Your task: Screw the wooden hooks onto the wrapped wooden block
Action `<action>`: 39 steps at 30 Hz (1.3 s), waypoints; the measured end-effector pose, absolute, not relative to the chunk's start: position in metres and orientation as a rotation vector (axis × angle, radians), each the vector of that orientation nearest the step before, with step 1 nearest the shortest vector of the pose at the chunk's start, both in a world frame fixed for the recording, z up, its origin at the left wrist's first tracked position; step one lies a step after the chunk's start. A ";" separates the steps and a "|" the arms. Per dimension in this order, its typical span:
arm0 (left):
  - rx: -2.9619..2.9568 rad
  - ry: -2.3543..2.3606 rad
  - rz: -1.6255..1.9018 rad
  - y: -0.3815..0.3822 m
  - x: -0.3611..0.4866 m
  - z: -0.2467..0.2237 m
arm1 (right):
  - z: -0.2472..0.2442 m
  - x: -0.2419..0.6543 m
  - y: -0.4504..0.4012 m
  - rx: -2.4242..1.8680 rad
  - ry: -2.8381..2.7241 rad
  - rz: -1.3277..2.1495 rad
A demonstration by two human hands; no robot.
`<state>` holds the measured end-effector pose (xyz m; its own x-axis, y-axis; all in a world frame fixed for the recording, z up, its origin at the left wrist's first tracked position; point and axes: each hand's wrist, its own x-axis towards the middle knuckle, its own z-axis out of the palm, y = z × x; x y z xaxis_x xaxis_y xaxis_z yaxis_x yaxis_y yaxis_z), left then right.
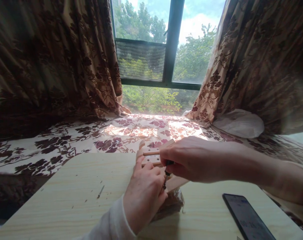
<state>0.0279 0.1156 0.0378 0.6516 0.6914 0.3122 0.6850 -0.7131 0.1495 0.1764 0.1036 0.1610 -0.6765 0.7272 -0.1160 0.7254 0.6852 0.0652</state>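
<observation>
Bracing a pale wooden assembly point(177, 182) of slats and curved edges, the left hand point(146, 188) lies palm-down over its near left part, fingers spread forward and the outermost fingertip at the left edge; thumb and forefinger sit close about the tool tip, though whether they pinch anything cannot be told. The right hand point(186, 160) reaches in from the right, fingers closed around a black-handled screwdriver with a slim metal shaft point(169, 164). Key relation: the shaft slants down from that fist toward the wearer and slightly left, its tip beside the left thumb and forefinger, so the left hand is nearer the tip, the right nearer the handle. The assembly lies ahead of the left palm and under and left of the right fist; its long axis is hard to judge with both hands over it. A crinkled brown bundle in clear plastic point(176, 200) shows just below, on the near side. Left of the hands, on a light wood-grain tabletop point(78, 180), a small thin metal piece point(100, 192) lies at a slant among dark specks. A black smartphone point(246, 216) rests well to the right, apart from both hands; beyond the table's far edge spreads a cream cloth with purple flowers point(76, 136), lit from the window
</observation>
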 end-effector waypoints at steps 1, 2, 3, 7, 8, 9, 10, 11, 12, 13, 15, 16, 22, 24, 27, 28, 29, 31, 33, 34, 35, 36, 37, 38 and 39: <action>2.832 1.183 0.556 0.116 0.028 0.038 | 0.159 0.176 0.104 1.209 2.777 0.031; 2.826 1.183 0.558 0.116 0.028 0.038 | 0.158 0.176 0.105 1.225 2.794 0.042; 2.822 1.181 0.559 0.116 0.028 0.038 | 0.158 0.176 0.105 1.238 2.808 0.048; 2.826 1.152 0.580 0.116 0.026 0.036 | 0.158 0.178 0.105 1.206 2.807 -0.004; 2.826 1.156 0.588 0.116 0.026 0.035 | 0.157 0.178 0.106 1.182 2.812 -0.020; 2.825 1.161 0.593 0.116 0.026 0.035 | 0.156 0.178 0.106 1.165 2.820 -0.024; 2.825 1.165 0.599 0.116 0.026 0.034 | 0.154 0.179 0.107 1.159 2.833 -0.021; 2.826 1.170 0.603 0.116 0.026 0.034 | 0.152 0.179 0.109 1.166 2.842 -0.013; 2.829 1.174 0.609 0.117 0.026 0.034 | 0.150 0.179 0.110 1.184 2.852 0.004; 2.830 1.179 0.613 0.117 0.026 0.034 | 0.148 0.179 0.111 1.214 2.858 0.033; 2.828 1.187 0.596 0.118 0.027 0.035 | 0.146 0.179 0.112 1.287 2.855 0.082; 2.823 1.190 0.581 0.118 0.027 0.036 | 0.146 0.179 0.112 1.311 2.852 0.081; 2.829 1.183 0.599 0.118 0.028 0.034 | 0.162 0.182 0.105 1.256 2.834 0.018; 2.832 1.189 0.623 0.118 0.028 0.033 | 0.163 0.181 0.104 1.242 2.798 0.020; 2.824 1.200 0.654 0.116 0.030 0.034 | 0.159 0.179 0.105 1.260 2.767 0.054; 2.823 1.205 0.654 0.116 0.030 0.035 | 0.158 0.178 0.105 1.269 2.764 0.085; 2.821 1.208 0.656 0.115 0.030 0.035 | 0.158 0.177 0.104 1.281 2.757 0.113; 2.811 1.206 0.671 0.115 0.030 0.036 | 0.159 0.176 0.102 1.297 2.747 0.144; 2.799 1.191 0.687 0.115 0.030 0.036 | 0.162 0.175 0.100 1.282 2.754 0.130; 2.793 1.185 0.692 0.115 0.029 0.036 | 0.163 0.174 0.099 1.261 2.759 0.114; 2.790 1.182 0.691 0.115 0.029 0.036 | 0.164 0.174 0.098 1.244 2.758 0.105; 2.789 1.184 0.684 0.115 0.030 0.035 | 0.163 0.174 0.098 1.227 2.758 0.102; 2.787 1.189 0.678 0.116 0.030 0.035 | 0.162 0.173 0.098 1.217 2.755 0.107; 2.784 1.199 0.674 0.116 0.030 0.035 | 0.161 0.173 0.099 1.215 2.753 0.121; 2.782 1.206 0.668 0.117 0.031 0.035 | 0.159 0.173 0.099 1.224 2.754 0.137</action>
<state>0.0310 0.1168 0.0349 0.6058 0.7037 0.3713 0.6877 -0.6978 0.2005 0.1726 0.0995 0.1589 -0.6644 0.7435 -0.0764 0.7322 0.6680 0.1330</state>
